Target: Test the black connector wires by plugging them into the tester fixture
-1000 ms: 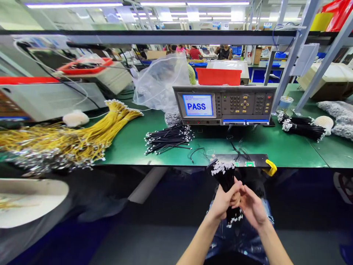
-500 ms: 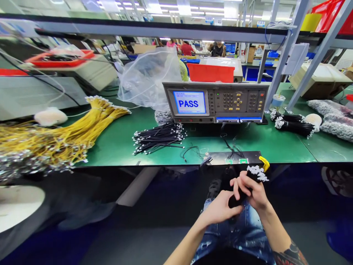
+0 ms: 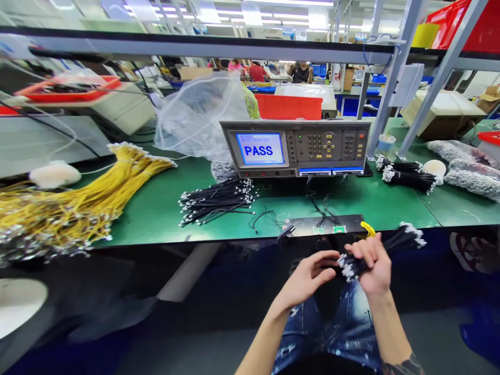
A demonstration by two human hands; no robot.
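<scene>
My right hand (image 3: 373,265) is wrapped round a bundle of black cables (image 3: 400,237) with white connectors at both ends, held over my lap in front of the bench edge. The bundle slants, its far end pointing up to the right. Beside its lower end is my left hand (image 3: 314,273), fingers apart and curved; its fingertips are close to the white connectors, and I cannot tell whether they touch. Just beyond the hands, a yellow clamp (image 3: 367,228) and a black board with small green circuit boards (image 3: 339,229) sit at the bench edge.
A tester (image 3: 295,149) showing PASS stands on the green bench. Loose black cables (image 3: 214,200) lie left of centre, with yellow cable bundles (image 3: 94,192) farther left. More black bundles (image 3: 410,177) lie at right. Thin wires run from the tester to the board.
The bundle has swung from upright to a slant, its far end now out to the right. My left hand has let go of it and opened beside the lower end.
</scene>
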